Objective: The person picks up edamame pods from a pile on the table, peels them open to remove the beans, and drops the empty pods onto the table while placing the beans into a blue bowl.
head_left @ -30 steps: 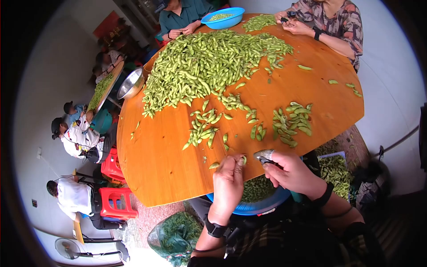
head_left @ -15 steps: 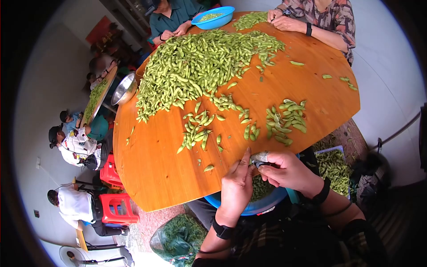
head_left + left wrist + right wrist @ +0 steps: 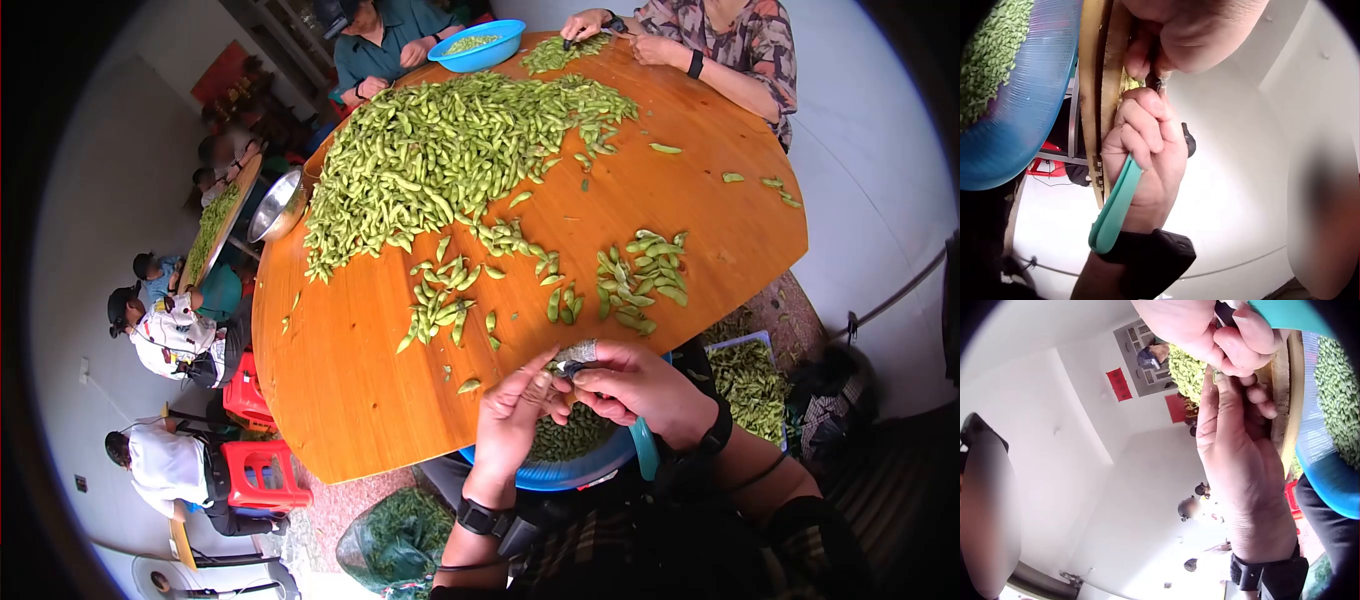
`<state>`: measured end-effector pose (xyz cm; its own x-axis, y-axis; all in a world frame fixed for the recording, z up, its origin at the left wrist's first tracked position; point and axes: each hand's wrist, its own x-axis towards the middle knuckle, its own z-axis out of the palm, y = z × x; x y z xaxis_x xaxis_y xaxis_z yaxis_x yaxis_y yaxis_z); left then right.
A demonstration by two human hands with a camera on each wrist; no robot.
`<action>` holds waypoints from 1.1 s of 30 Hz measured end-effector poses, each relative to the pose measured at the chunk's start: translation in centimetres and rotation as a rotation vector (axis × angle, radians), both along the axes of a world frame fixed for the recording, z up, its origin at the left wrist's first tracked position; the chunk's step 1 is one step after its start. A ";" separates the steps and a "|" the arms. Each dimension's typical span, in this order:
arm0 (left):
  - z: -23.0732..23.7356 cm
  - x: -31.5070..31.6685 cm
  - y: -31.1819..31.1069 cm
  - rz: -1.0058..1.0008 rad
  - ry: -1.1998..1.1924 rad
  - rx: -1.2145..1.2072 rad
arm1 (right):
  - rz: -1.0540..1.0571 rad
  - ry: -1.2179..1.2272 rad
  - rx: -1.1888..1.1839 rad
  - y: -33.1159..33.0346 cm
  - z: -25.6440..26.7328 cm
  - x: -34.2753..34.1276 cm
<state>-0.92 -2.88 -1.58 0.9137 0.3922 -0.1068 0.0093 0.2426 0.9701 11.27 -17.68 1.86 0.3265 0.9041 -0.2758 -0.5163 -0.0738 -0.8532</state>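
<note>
Over the table's near edge, my left hand [image 3: 508,425] meets my right hand [image 3: 655,395] fingertip to fingertip. A green soybean pod [image 3: 1215,377] is pinched between the left thumb and forefinger, mostly hidden by the fingers. My right hand grips a tool with a teal looped handle [image 3: 1116,206], which sticks out below the little finger. The tool's working end is hidden among the fingertips. A grey wrap [image 3: 578,352] covers the right forefinger. Right below the hands, a blue basin [image 3: 545,476] holds shelled green beans [image 3: 568,440].
On the wooden table [image 3: 350,400] lie a large heap of pods [image 3: 430,160] and smaller clusters [image 3: 645,275]. Two people sit opposite by another blue basin [image 3: 495,55]. A steel bowl [image 3: 278,205] overlaps the left edge. A crate of pods [image 3: 742,380] and a green net bag [image 3: 395,540] are on the floor.
My hands were apart, the left one holding a pod; they have come together at the fingertips. The teal handle now shows below the right hand. Opposite, one person's hand has reached toward the small heap.
</note>
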 end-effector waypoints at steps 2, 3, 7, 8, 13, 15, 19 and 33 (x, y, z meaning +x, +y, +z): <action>0.4 -0.2 0.7 -0.025 -0.009 -0.076 | 0.004 -0.002 -0.020 0.1 0.3 0.0; 0.6 -0.2 0.9 -0.050 -0.018 -0.153 | 0.007 -0.005 -0.019 0.2 0.4 0.1; 0.3 -0.2 1.3 -0.035 -0.054 -0.231 | -0.017 -0.057 0.004 0.6 0.5 -0.2; 0.5 -0.1 1.0 -0.031 -0.057 -0.229 | -0.057 -0.128 -0.003 0.9 0.3 -0.4; -0.4 0.4 -0.5 0.103 -0.065 0.063 | -0.190 -0.513 0.131 1.7 -2.5 -1.6; 0.1 0.7 -0.8 0.146 -0.054 -0.002 | -0.229 -0.417 0.097 1.4 -1.5 -1.9; 0.6 1.0 -0.3 0.250 -0.173 -0.255 | -0.376 -0.253 0.056 0.6 0.2 -1.8; 0.3 2.8 -2.1 0.248 -0.214 -0.227 | -0.354 -0.616 -0.014 1.7 -2.2 -0.3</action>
